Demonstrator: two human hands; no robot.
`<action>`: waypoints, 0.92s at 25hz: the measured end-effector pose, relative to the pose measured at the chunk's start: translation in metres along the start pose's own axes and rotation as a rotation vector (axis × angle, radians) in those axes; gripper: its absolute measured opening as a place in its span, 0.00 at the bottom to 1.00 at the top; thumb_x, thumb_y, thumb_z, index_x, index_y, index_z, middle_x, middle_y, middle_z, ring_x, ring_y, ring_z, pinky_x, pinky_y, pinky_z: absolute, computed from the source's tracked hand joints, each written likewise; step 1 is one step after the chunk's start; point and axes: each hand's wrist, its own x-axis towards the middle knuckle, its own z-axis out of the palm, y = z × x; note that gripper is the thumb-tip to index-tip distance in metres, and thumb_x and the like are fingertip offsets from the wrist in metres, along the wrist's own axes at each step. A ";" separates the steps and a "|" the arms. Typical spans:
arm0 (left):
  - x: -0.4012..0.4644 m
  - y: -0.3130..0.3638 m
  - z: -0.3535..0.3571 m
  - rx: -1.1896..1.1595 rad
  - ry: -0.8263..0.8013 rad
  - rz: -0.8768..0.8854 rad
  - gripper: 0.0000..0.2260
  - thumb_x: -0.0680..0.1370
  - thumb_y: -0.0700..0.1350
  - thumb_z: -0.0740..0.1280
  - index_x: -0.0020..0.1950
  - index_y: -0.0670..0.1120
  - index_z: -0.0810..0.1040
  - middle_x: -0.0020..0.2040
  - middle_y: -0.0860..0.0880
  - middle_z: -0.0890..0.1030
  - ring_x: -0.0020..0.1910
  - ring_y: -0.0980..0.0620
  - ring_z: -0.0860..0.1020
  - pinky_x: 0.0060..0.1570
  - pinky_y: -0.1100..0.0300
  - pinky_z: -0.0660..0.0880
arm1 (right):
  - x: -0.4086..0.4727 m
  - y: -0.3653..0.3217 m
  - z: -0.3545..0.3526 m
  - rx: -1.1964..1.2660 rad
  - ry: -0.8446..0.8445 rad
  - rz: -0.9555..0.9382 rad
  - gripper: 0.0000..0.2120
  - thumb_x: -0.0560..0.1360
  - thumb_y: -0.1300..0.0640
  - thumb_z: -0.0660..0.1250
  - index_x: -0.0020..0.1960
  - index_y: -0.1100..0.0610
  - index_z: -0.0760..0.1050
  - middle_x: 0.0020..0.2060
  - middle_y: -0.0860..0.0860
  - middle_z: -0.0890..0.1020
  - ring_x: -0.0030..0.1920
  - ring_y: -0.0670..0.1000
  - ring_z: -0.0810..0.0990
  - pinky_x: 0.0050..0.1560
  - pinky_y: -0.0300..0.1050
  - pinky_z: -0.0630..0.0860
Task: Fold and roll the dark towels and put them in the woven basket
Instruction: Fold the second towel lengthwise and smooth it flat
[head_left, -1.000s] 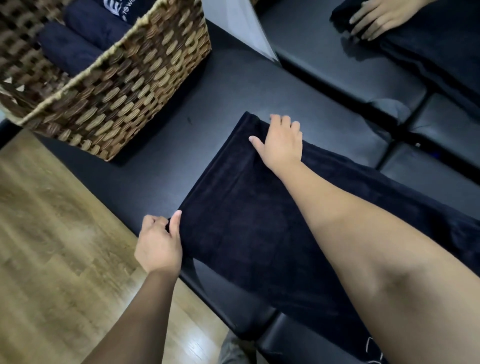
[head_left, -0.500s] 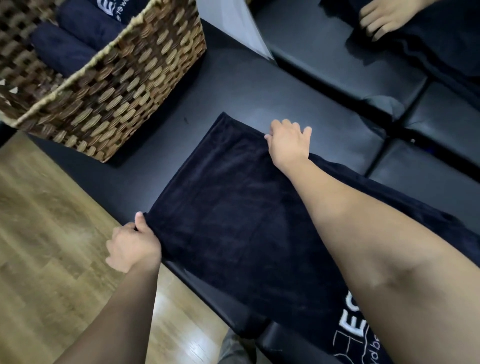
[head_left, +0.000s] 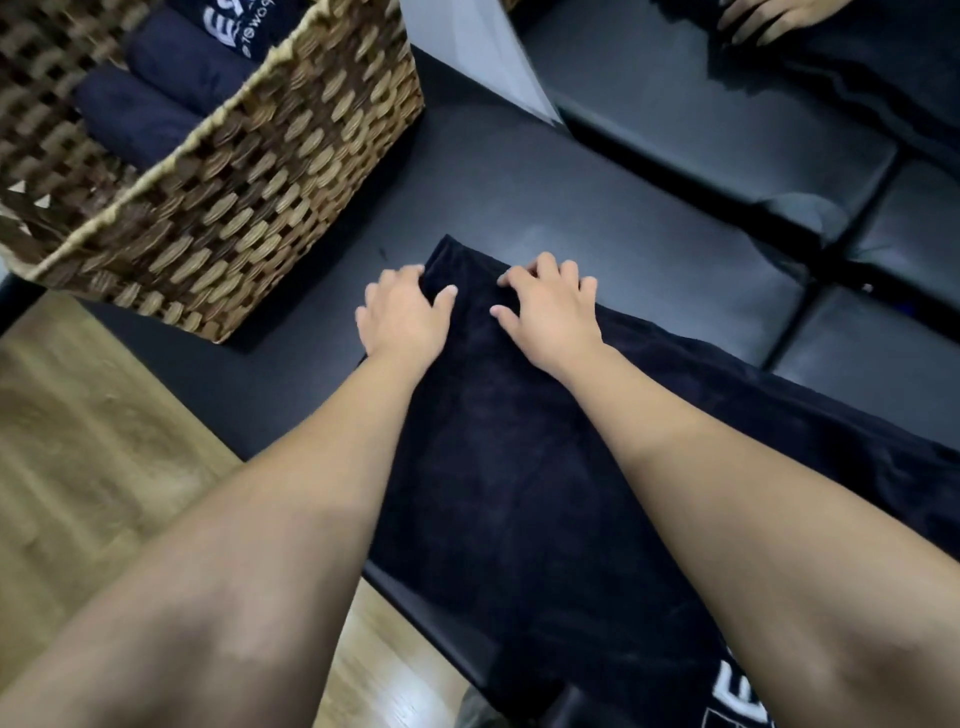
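Left hand (head_left: 402, 312) and right hand (head_left: 550, 306) lie side by side at the far end of the dark towel (head_left: 498, 467), fingers curled onto its edge, gripping the cloth. The towel lies folded lengthwise on the black padded bench (head_left: 571, 208). The woven basket (head_left: 249, 208) stands near, far left, holding rolled dark towels (head_left: 156, 98). Another person's hand (head_left: 769, 18) shows top right.

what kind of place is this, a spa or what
Probably a spa or massage room: black padded benches, a woven basket holding rolled dark logo towels, another dark towel being folded, and wood flooring.
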 end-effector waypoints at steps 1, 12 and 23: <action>0.012 0.005 0.005 0.021 -0.014 -0.021 0.20 0.80 0.60 0.64 0.68 0.53 0.74 0.67 0.48 0.76 0.67 0.44 0.71 0.65 0.47 0.65 | 0.003 -0.002 0.002 0.010 -0.009 0.009 0.19 0.81 0.42 0.62 0.69 0.47 0.70 0.63 0.51 0.70 0.62 0.57 0.67 0.63 0.53 0.63; 0.008 0.009 0.000 0.050 0.353 0.114 0.05 0.80 0.47 0.64 0.55 0.50 0.74 0.58 0.47 0.75 0.58 0.44 0.72 0.55 0.49 0.66 | -0.014 0.009 0.007 -0.179 0.008 -0.027 0.23 0.84 0.47 0.55 0.78 0.52 0.61 0.79 0.53 0.61 0.76 0.58 0.61 0.70 0.57 0.61; -0.062 0.022 0.068 0.261 -0.063 0.692 0.24 0.85 0.55 0.54 0.80 0.48 0.62 0.82 0.51 0.59 0.81 0.48 0.53 0.79 0.46 0.51 | -0.116 0.120 0.000 -0.191 -0.029 0.137 0.33 0.82 0.36 0.45 0.82 0.52 0.51 0.82 0.50 0.51 0.81 0.57 0.48 0.79 0.58 0.49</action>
